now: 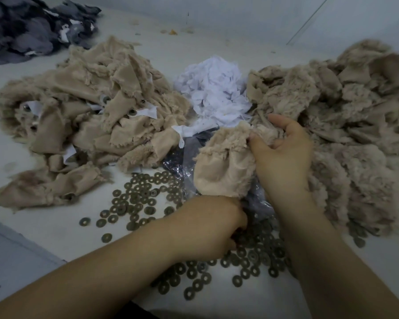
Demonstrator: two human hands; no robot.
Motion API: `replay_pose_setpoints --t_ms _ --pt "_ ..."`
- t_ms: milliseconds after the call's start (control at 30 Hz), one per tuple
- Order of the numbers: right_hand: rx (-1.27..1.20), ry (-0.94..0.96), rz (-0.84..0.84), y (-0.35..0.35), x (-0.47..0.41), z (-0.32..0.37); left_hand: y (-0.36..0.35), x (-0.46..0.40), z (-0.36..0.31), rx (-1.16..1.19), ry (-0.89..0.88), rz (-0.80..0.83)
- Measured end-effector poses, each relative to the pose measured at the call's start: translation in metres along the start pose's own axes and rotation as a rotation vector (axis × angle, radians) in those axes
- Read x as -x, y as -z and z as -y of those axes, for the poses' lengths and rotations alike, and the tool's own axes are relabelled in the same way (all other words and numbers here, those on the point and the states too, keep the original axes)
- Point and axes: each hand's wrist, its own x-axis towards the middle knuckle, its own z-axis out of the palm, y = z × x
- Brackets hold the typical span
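While the left hand (pixel 219 226) is reaching down among the dull round metal washers (pixel 251 256) scattered over the white bench (pixel 55 231), its fingers are curling under and out of sight, so I cannot tell whether that grip is closing on a washer or on nothing. Just beyond it, the right hand (pixel 283 157) is pinching the top edge of a small beige plush fabric piece (pixel 221 166), thumb and fingers clamping on the bunched fleece, and the piece is hanging over a crumpled clear plastic bag (pixel 180 162). Judging by its folds, the piece is behaving as light, limp, fluffy stuff that is sagging wherever unsupported, so a gathered edge or corner is looking like the safest hold; the washers are looking small, hard and prone to sliding. Farther back, a heap of beige plush scraps (pixel 90 100) is lying to the left, a fluffier beige heap (pixel 355 123) to the right, white shreds (pixel 214 88) between them, and dark grey fabric (pixel 28 26) in the far left corner.
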Motion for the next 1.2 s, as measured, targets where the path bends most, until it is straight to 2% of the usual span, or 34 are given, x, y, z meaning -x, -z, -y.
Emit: replay_pose_setpoints --t_ms 367,633,833,1067,1200 --pt "0.055 -0.023 0.059 -0.003 0.002 0.000 -0.005 -0.001 0.003 0.030 0.039 -0.020" --pt "0.073 -0.037 0.099 -0.005 0.003 -0.001 0.004 0.002 0.005 -0.109 0.003 -0.033" --pt "0.086 -0.024 0.094 -0.005 0.004 -0.002 0.007 0.004 0.012 -0.125 -0.018 -0.027" --pt "0.107 0.003 0.095 -0.005 0.006 0.000 0.011 0.005 0.018 0.040 0.001 -0.028" --pt "0.130 0.007 0.102 -0.005 0.005 0.001 0.027 0.011 0.018 0.282 0.070 -0.093"
